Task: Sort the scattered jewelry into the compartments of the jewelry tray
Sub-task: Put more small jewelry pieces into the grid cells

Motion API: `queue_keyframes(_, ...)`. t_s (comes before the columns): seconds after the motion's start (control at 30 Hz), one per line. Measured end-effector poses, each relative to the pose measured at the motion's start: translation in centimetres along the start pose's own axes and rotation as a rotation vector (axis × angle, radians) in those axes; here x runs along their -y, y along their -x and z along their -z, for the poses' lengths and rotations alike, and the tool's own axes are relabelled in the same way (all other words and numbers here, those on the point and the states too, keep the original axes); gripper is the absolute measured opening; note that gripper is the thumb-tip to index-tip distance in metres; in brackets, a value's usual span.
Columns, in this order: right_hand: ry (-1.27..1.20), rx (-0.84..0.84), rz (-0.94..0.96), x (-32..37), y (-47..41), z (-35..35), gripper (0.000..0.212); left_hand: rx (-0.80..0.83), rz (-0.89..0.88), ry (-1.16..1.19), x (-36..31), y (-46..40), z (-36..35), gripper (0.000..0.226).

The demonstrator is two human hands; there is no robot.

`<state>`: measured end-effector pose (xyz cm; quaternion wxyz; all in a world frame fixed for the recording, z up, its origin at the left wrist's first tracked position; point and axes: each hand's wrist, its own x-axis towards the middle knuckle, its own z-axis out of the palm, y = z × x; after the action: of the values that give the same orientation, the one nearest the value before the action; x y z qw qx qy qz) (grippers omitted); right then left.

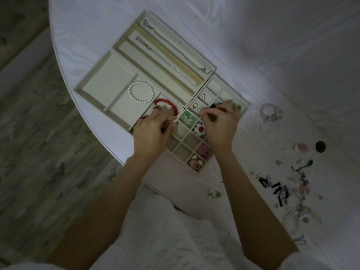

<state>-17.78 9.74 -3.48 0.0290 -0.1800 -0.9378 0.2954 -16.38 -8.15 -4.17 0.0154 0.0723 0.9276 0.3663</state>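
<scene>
White table (81,55) with a rounded edge, draped in wrinkled white cloth (292,45); grey wood-grain floor (29,152) to the left below.

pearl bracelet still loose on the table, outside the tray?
No, the pearl bracelet lies inside a compartment of the jewelry tray, next to the red bead bracelet.

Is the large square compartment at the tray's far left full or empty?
Empty: the large square compartment shows only bare cream lining, while the pearl bracelet lies in the next one.
</scene>
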Motion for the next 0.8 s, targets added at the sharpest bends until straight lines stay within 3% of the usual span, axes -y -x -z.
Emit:
queue_keyframes(0.2, 0.223, -0.102, 0.147, 1.0, 0.8, 0.1, 0.012, 0.025, 0.011, 0.014, -0.1, -0.1, 0.2, 0.017)
queue_keyframes(0.37, 0.225, -0.148, 0.253, 0.6, 1.0, 1.0, 0.012, 0.003, 0.006, 0.029, -0.3, 0.1, 0.2, 0.015)
queue_keyframes(0.6, 0.289, 0.039, 0.382, 0.4, -0.8, 1.4, 0.007, -0.005, 0.005, 0.027, -0.2, 0.1, 0.2, 0.015)
queue_keyframes(0.8, 0.465, 0.214, 0.436, 1.5, -2.9, 2.2, 0.021, -0.014, 0.01, 0.036, -0.2, 0.1, 0.0, 0.014)
